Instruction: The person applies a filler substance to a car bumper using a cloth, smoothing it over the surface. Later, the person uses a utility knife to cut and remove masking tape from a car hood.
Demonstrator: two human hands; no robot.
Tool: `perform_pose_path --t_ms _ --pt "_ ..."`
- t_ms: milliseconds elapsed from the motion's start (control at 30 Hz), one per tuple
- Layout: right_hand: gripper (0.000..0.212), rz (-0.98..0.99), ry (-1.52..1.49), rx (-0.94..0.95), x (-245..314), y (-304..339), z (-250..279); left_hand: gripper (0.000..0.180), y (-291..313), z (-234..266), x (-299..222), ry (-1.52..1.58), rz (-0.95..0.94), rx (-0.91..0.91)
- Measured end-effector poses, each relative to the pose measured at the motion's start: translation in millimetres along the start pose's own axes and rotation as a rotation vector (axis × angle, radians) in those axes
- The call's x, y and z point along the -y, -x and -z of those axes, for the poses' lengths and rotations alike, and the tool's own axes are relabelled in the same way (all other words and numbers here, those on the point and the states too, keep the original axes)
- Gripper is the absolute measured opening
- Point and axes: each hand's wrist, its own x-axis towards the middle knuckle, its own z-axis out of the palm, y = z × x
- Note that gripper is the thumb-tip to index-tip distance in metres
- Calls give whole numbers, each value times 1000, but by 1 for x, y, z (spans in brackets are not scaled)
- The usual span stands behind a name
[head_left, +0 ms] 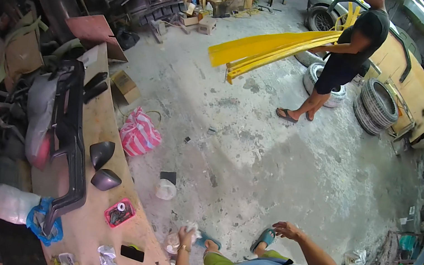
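Observation:
My left hand (186, 238) is closed around a crumpled whitish wad (193, 227), perhaps plastic or paper, just off the table's right edge. A clear plastic bag or container (171, 242) shows beside that hand; I cannot tell whether they touch. My right hand (287, 230) hangs out to the right above my sandal, fingers apart and nothing in it. Nearest my left hand on the wooden table (141, 228) lie a black phone (132, 253), a crumpled silver foil (109, 263) and a pink basket (120, 213) with a roll and small parts.
Two dark mirror covers (106, 179) and a black car bumper (71, 176) lie on the table. A pink-striped bag (140, 133) sits on the floor beside it. Farther off, another person (355, 44) holds long yellow panels (272, 46) near stacked tires (376, 107).

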Motion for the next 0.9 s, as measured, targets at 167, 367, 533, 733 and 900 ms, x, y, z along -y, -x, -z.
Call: perform_pose_path --t_ms 167,367,533,733,900 --pt "40 16 -24 -42 -56 30 45 42 78 -162 -98 -328 -234 235" --pt "75 108 -401 -132 -78 62 77 31 178 -327 -156 -362 -455 809" --pt "96 251 -659 -74 -95 76 127 26 213 -410 -174 -664 -1071 1000" --pt "101 393 -547 -45 -86 120 168 41 222 -464 -238 -762 -1088 1332" --pt "103 407 -820 -159 -52 164 199 42 227 -509 -256 -773 -1397 1363"
